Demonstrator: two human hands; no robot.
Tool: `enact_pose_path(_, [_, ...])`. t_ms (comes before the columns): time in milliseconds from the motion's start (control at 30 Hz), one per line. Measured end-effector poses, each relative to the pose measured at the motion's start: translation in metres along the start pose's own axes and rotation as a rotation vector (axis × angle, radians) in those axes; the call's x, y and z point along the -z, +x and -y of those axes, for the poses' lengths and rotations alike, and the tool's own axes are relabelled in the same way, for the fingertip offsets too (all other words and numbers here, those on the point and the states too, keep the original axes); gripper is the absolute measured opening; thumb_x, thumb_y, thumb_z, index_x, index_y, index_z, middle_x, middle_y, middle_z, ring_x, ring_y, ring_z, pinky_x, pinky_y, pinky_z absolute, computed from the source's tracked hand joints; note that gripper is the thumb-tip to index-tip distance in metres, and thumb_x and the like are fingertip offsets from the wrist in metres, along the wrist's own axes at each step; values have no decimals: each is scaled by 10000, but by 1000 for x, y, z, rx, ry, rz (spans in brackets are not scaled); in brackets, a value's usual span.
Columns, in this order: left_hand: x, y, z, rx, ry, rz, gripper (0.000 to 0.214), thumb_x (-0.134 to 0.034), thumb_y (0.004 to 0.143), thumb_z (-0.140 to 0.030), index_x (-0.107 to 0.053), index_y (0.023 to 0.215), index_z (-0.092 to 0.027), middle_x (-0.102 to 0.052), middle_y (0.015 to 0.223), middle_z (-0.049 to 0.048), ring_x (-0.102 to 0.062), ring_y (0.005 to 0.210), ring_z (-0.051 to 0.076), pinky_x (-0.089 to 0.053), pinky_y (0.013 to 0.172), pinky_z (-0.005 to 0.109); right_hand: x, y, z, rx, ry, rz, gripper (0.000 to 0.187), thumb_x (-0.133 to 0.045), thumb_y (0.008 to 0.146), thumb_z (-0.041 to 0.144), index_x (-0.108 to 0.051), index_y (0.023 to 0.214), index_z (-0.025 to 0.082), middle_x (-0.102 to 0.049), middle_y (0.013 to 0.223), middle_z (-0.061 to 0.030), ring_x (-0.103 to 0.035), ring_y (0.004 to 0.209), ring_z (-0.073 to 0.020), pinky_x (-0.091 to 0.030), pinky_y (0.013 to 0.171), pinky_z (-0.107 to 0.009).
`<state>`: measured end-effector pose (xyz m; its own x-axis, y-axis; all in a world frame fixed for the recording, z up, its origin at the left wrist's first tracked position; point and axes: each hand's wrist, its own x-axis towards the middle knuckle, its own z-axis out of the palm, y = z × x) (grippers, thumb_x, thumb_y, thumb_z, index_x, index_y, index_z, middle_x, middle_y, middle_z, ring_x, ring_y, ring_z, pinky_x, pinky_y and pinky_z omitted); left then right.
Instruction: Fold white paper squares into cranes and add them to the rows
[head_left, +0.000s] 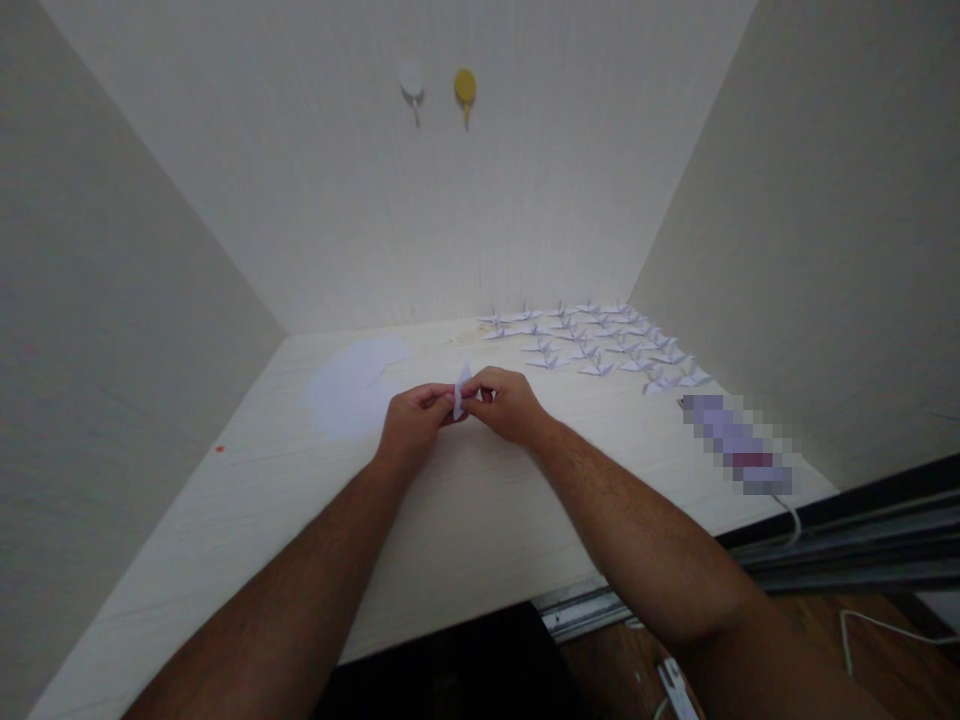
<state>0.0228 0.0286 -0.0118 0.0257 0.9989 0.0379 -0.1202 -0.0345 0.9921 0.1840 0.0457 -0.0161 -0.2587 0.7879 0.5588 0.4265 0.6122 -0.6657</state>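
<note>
A small folded piece of white paper [462,392] is held upright between my two hands, above the middle of the table. My left hand [418,425] pinches it from the left side with thumb and fingers. From the right, my right hand [504,402] has its thumb and forefinger closed on the paper's other side. The fingers hide part of the folds. Behind and to the right, several white paper cranes [596,340] stand in rows. Left of my hands lies a spread of white paper sheets [352,385].
Walls enclose the pale table [450,540] at the back and both sides. At the right edge lies a pixelated object [739,445] with a white cable [791,520]. A white hook [412,82] and a yellow hook [465,88] are on the back wall. A red spot [220,449] marks the left.
</note>
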Motion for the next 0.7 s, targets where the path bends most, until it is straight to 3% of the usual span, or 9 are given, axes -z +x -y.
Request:
enact_pose_path(233, [-1,-5,-9,-46,75,134,457,-871,552,-314,-748,963,-157,-759,907,85,-709,851,229,-547,896,418,2,1,0,-107,77,-15,77,-750,713,203,-737,787,190,-622,703,19,-497,627,-88,-404,635,-219])
enact_pose_path(400, [-2,-4,-9,-49,103,128,471,-887,525,-304,-751,956,-170,-762,900,79,-712,877,251,-556,888,435,2,1,-2,-119,81,-14,75,-735,718,185,-742,792,177,-613,686,17,-506,626,-89,-402,632,-222])
enact_pose_path(700, [2,-2,-3,-7,12,167,473,-835,608,-254,-725,1054,-140,-758,947,95,-713,893,243,-547,920,461,1,1,-4,-128,68,-11,58,-724,714,182,-734,771,190,-639,701,10,-539,647,-102,-417,640,-230])
